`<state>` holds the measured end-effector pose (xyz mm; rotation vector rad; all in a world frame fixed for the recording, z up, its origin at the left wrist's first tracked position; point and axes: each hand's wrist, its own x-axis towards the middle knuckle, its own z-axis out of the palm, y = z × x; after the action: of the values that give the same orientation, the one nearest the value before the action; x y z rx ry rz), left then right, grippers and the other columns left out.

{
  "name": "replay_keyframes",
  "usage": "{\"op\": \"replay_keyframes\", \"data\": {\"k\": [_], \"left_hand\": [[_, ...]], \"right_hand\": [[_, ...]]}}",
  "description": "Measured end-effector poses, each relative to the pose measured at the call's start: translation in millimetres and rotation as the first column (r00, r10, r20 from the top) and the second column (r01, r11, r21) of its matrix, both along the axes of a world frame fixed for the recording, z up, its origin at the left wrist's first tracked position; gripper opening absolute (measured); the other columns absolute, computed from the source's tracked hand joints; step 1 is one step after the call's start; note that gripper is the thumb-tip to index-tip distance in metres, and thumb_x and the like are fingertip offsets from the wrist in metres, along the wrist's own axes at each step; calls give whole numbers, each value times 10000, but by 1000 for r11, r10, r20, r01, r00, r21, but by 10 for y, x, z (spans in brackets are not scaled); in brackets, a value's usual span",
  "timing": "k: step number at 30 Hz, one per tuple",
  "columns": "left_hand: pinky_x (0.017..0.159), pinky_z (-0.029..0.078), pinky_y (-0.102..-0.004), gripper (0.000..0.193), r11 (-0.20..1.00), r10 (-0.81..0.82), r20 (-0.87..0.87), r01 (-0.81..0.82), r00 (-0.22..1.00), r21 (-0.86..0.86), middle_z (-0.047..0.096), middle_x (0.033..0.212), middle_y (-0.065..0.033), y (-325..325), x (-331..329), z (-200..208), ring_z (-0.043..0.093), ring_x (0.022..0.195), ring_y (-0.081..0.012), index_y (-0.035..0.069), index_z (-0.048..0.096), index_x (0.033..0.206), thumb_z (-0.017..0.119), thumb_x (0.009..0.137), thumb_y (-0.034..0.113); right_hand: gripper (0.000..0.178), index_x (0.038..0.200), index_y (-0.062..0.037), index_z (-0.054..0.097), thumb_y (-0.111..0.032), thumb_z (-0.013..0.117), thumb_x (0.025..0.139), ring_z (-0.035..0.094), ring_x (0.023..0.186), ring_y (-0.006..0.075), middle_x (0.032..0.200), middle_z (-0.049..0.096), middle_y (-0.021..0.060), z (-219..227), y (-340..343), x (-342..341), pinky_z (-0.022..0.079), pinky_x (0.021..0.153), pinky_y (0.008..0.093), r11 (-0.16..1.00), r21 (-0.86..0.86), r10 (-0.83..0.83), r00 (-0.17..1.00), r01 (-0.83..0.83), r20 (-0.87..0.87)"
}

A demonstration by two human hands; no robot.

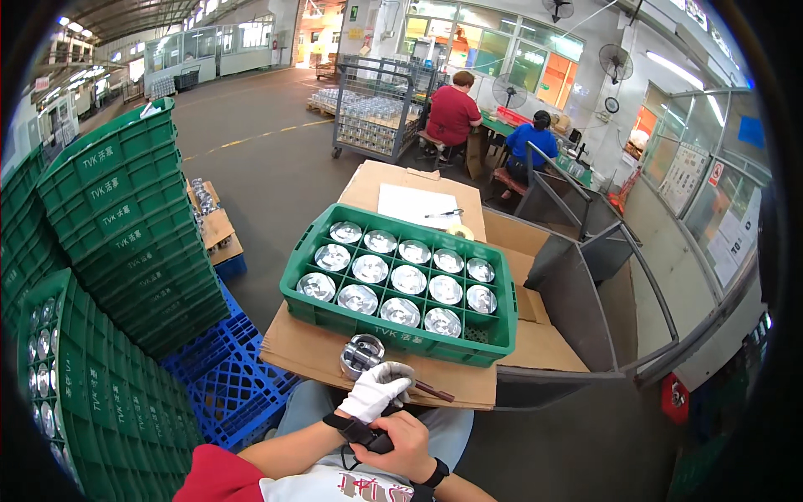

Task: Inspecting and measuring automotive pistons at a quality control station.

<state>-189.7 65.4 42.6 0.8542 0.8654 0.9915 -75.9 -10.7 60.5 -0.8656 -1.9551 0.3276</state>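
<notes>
My left hand (381,391), in a white glove, is above the near edge of the cardboard with its fingers curled. A thin reddish-brown rod (435,391) sticks out beside its fingertips; whether they hold it is hidden. Bare, my right hand (400,445) grips a black box-shaped device (376,440) strapped at my left wrist. One metal piston (361,355) lies on the cardboard, just beyond my gloved fingers. Past it is a green divided crate (410,341) with pistons (370,268) in most compartments. The front right compartment holds no piston.
White paper with a pen (443,213) and a tape roll (459,231) lie behind the crate. Tall stacks of green crates (117,226) stand left, near a blue pallet (238,376). A grey metal frame (585,309) is on the right. Two people sit working at the back.
</notes>
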Motion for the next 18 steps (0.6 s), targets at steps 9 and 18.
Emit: {"op": "replay_keyframes", "data": {"k": [9, 18], "left_hand": [[716, 545, -363, 285, 963, -10, -738, 204, 675, 174, 710, 931, -122, -122, -189, 22, 687, 775, -253, 84, 655, 1169, 558, 901, 80], [765, 542, -455, 351, 806, -27, -938, 563, 346, 185, 629, 1066, -163, -920, -352, 487, 663, 940, -372, 114, 515, 1185, 553, 890, 303]], "right_hand": [[401, 811, -36, 635, -191, 891, 545, 596, 632, 248, 715, 622, 83, 5, 41, -19, 492, 579, 332, 999, -48, 5, 999, -7, -37], [414, 810, -43, 622, -202, 873, 523, 588, 627, 246, 722, 602, 96, 69, -229, 183, 481, 587, 330, 994, -70, 80, 997, -81, -13]]}}
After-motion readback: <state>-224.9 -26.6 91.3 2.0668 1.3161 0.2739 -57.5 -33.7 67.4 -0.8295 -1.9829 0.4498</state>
